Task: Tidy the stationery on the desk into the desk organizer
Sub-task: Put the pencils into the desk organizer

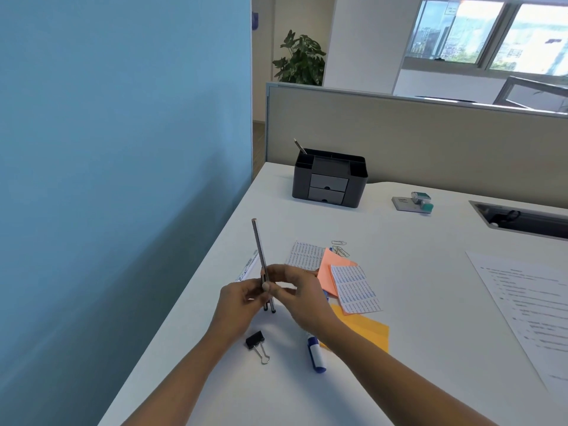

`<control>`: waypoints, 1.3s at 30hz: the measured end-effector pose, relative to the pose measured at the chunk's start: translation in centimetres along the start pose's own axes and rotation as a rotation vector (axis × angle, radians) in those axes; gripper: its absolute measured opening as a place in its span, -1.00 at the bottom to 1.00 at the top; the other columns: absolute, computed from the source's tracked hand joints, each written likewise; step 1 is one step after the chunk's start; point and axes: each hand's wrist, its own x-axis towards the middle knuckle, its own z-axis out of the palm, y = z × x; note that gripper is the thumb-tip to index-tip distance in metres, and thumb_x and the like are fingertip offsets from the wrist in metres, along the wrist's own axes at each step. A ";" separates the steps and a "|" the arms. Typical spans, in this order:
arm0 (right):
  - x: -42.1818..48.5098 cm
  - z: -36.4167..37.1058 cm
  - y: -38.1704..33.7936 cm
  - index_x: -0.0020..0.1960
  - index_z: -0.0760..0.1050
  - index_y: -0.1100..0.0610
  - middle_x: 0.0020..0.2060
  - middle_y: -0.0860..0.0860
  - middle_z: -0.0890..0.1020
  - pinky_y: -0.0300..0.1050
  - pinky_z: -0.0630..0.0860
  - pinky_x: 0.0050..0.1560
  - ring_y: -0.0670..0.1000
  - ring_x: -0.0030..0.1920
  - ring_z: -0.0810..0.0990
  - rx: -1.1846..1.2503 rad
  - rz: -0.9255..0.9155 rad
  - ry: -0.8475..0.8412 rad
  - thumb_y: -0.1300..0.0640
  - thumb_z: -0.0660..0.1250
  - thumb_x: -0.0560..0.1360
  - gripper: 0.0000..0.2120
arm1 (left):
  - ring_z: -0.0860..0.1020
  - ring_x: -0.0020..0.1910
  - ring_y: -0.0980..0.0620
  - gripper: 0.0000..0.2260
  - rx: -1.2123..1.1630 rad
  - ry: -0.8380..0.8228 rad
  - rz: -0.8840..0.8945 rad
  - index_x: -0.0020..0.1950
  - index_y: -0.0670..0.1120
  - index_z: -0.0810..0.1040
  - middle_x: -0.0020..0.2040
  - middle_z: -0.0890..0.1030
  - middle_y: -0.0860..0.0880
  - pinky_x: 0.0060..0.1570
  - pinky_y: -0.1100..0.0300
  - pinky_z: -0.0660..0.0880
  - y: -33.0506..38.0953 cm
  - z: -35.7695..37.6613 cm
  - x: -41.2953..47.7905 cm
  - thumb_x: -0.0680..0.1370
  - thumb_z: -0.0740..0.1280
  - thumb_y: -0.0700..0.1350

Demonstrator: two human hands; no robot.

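Left hand (242,298) and right hand (298,290) are both pinching a bundle of slim dark pencils (259,250), holding it upright near the left edge of the white tabletop (430,302). Fingers are covering the middle, so the count is unclear; two lower ends are showing. Dark grey plastic desk organizer (330,179) is sitting well apart at the back, a lone pencil (299,146) poking from its rear-left compartment. White ruler (249,265) is lying mostly hidden behind the hands. Right forearm is covering part of the yellow paper sheet (368,333).
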 end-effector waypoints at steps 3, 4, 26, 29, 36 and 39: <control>-0.2 -0.3 0.1 0.11 0.58 0.12 -0.10 -0.17 0.61 -0.18 0.54 0.13 -0.09 0.03 0.60 -0.005 -0.002 0.012 0.22 0.36 0.47 -0.78 | 0.59 -0.27 0.33 -0.77 0.039 -0.039 0.014 -0.16 0.03 0.61 -0.38 0.61 0.32 -0.22 0.51 0.46 0.3 0.2 0.1 0.48 0.33 -0.31; 0.0 -0.5 0.1 0.11 0.58 0.12 -0.09 -0.15 0.62 -0.15 0.54 0.14 -0.07 0.03 0.61 -0.005 0.002 0.028 0.21 0.37 0.46 -0.78 | 0.59 -0.29 0.34 -0.78 0.053 -0.046 0.019 -0.16 0.01 0.61 -0.40 0.60 0.32 -0.23 0.53 0.45 0.4 0.3 0.2 0.48 0.33 -0.32; 10.0 -7.4 0.6 0.01 0.59 0.24 -0.12 0.12 0.68 -0.29 0.54 0.03 -0.02 -0.13 0.63 0.073 0.041 0.213 0.30 0.42 0.41 -0.82 | 0.55 -0.10 0.07 -0.82 0.129 -0.007 -0.053 0.02 -0.15 0.63 -0.14 0.62 0.00 -0.08 0.31 0.42 1.6 0.9 11.6 0.51 0.35 -0.08; 12.8 -8.9 0.1 -0.02 0.58 0.21 -0.17 0.08 0.66 -0.30 0.51 -0.04 -0.08 -0.19 0.60 0.047 0.021 0.268 0.29 0.41 0.42 -0.86 | 0.55 -0.02 0.05 -0.82 0.307 0.033 0.000 0.03 -0.14 0.62 0.01 0.64 -0.04 -0.02 0.30 0.36 0.8 1.1 14.7 0.51 0.34 -0.08; 19.7 -12.6 -1.4 0.00 0.57 0.23 -0.17 0.03 0.63 -0.27 0.53 0.01 -0.06 -0.14 0.59 0.011 -0.048 0.420 0.29 0.38 0.44 -0.86 | 0.24 0.43 0.01 -0.62 0.748 -0.048 0.015 0.35 -0.03 0.37 0.45 0.29 -0.01 0.40 0.04 0.12 -2.0 2.7 20.2 0.55 0.24 0.03; 22.8 -14.4 -1.2 -0.03 0.57 0.19 -0.19 0.00 0.63 -0.38 0.50 -0.04 -0.08 -0.16 0.59 0.017 -0.071 0.550 0.27 0.38 0.45 -0.90 | 0.06 0.50 0.04 -0.56 0.854 -0.082 -0.037 0.43 0.01 0.25 0.51 0.13 0.02 0.43 -0.10 -0.02 -2.9 3.1 21.8 0.57 0.16 0.08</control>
